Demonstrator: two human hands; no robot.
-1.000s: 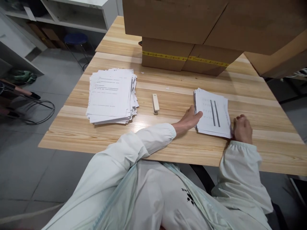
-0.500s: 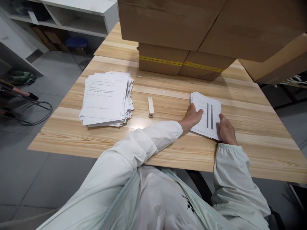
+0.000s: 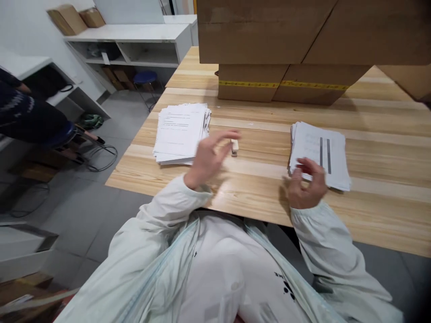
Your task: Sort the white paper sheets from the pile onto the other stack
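Note:
My left hand point(image 3: 208, 157) is raised over the wooden table point(image 3: 256, 179), fingers spread and blurred, holding nothing. It hovers between a thick stack of printed sheets point(image 3: 182, 132) on the left and a small white stapler point(image 3: 235, 147), partly hiding the stapler. My right hand point(image 3: 305, 184) is lifted at the near left corner of a smaller paper stack point(image 3: 319, 152) with two dark bars printed on top. Its fingers are loosely curled and empty.
Large cardboard boxes point(image 3: 286, 49) with yellow tape stand at the back of the table. A person in dark clothing point(image 3: 30, 119) sits at the left by a white desk. White shelving point(image 3: 134, 42) and a blue stool point(image 3: 144, 77) stand behind; cables lie on the grey floor.
Both hands have let go of the smaller paper stack. My left hand swung left toward the stapler, my right hand lifted off. The view turned left, showing the seated person.

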